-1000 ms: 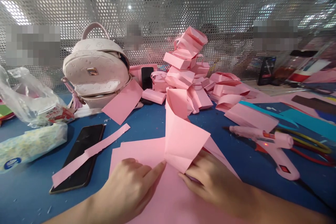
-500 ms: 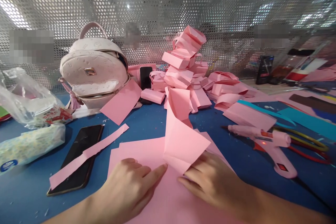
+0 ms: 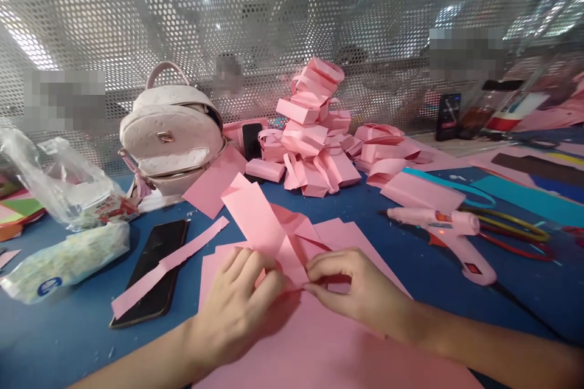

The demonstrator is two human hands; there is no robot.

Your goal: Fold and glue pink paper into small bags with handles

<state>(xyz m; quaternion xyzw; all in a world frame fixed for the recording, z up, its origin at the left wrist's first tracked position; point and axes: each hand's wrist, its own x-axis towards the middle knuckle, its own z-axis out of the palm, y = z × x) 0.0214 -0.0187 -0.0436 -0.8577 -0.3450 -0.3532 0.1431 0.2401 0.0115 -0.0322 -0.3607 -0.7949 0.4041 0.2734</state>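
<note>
A folded pink paper piece [image 3: 262, 225] rises from a stack of pink sheets [image 3: 319, 340] on the blue table. My left hand [image 3: 237, 310] grips its lower left part, fingers curled over the fold. My right hand [image 3: 351, 289] pinches its lower right edge between thumb and fingertips. The two hands meet at the fold, almost touching.
A black phone [image 3: 152, 267] lies at left under a pink paper strip [image 3: 171, 264]. A pink glue gun [image 3: 442, 234] lies at right. Behind are a pile of folded pink paper pieces [image 3: 314, 134], a pink backpack [image 3: 173, 130], a plastic bag [image 3: 68, 185] and a tissue pack [image 3: 68, 258].
The folded paper, which stood upright, now leans back and to the left. Both hands have closed onto its lower edge. The view has shifted slightly.
</note>
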